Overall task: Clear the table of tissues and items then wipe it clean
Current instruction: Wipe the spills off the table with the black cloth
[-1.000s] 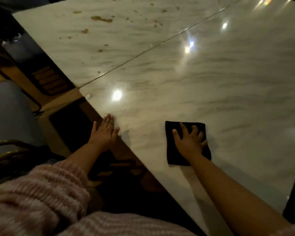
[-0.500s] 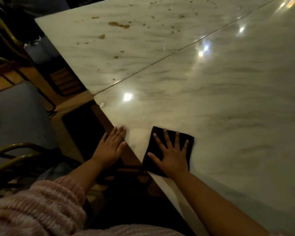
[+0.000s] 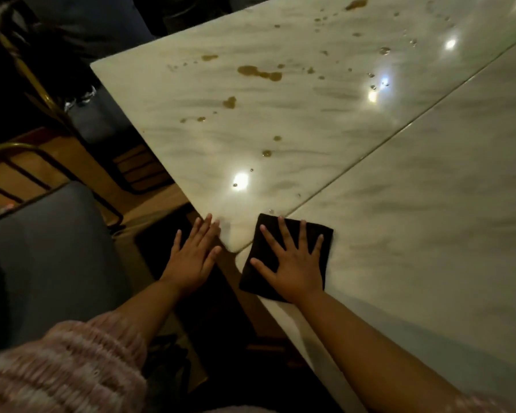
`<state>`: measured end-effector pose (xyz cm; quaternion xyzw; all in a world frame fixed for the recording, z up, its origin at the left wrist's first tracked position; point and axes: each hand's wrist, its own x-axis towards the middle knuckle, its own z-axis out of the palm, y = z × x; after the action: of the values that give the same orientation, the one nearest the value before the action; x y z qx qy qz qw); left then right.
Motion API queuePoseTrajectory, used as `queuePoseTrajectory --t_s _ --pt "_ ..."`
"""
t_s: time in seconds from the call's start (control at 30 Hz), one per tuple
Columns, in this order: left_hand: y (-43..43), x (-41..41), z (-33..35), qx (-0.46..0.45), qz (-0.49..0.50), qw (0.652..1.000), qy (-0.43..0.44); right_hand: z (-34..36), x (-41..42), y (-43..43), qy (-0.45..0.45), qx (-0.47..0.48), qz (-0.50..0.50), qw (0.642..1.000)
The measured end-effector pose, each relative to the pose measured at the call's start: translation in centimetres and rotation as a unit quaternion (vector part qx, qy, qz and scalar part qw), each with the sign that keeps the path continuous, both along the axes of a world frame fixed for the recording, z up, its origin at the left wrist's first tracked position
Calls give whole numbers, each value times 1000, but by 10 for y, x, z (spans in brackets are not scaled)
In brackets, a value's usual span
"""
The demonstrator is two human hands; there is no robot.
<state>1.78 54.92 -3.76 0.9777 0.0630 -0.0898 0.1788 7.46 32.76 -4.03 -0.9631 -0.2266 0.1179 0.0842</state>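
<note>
Two white marble tabletops meet along a seam; the near table (image 3: 429, 234) is glossy, the far table (image 3: 280, 114) carries brown spill stains (image 3: 259, 73) and droplets. A dark folded cloth (image 3: 259, 257) lies at the near table's corner, overhanging its edge by the seam. My right hand (image 3: 292, 263) presses flat on the cloth with fingers spread. Beside the tables' edge my left hand (image 3: 194, 257) is held flat and open, its fingertips at the far table's corner, holding nothing.
A grey upholstered chair seat (image 3: 42, 263) sits at the left, with brass-coloured chair frames (image 3: 27, 70) behind it over a wooden floor. My pink knitted sleeve (image 3: 57, 368) fills the lower left. Dark space lies under the tables' edge.
My right hand has slid the cloth leftward to the near table's corner at the seam. My left hand has followed along the edge. The view has shifted toward the stained table.
</note>
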Motion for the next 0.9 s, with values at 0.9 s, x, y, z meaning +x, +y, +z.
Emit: queuePoseTrajectory --t_s 0.9 --pt "121 135 0 21 1 995 93 0 275 31 -11 -3 -107 994"
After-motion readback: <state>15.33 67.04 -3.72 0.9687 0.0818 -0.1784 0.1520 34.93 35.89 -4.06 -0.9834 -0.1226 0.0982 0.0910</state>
